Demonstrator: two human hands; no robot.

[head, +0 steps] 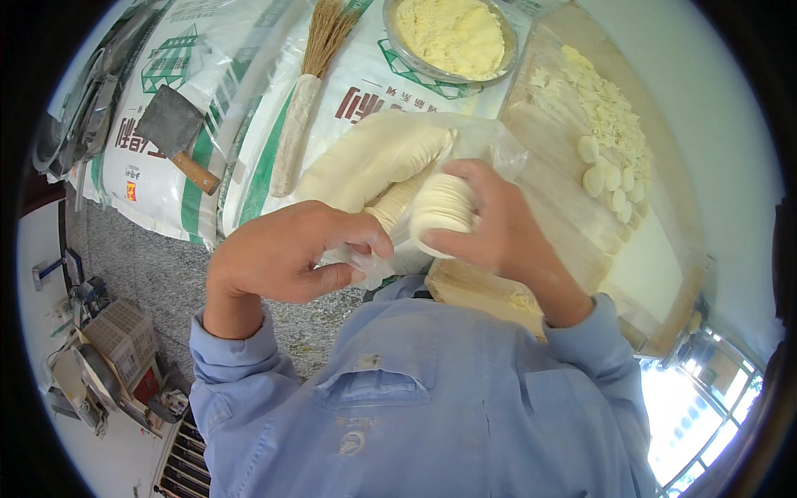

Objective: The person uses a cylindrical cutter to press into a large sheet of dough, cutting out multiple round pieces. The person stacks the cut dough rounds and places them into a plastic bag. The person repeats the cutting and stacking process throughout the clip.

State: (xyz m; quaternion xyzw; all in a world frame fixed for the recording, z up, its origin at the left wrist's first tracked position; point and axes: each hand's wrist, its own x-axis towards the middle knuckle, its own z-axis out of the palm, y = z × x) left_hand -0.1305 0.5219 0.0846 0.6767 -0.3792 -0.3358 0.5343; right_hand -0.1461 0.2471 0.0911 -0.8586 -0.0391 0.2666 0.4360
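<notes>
My left hand (299,252) pinches the edge of a clear plastic bag (485,134) between thumb and fingers. Inside the bag lie rows of stacked round dough wrappers (380,159), pale and thin. To the right, my right hand (498,218) grips a short stack of round dough wrappers (442,211) at the bag's mouth, its thumb on the near end and its fingers over the far end. The bag rests partly on white flour sacks (367,93). Part of the held stack is hidden by my right fingers.
A cleaver (171,121) and a whisk brush (297,131) lie on the sacks, left of the bag. Behind it stands a metal bowl (512,53) of yellow flour-like powder. Dough scraps (613,112) and loose dough rounds (593,180) lie on the floured board (529,134) at right.
</notes>
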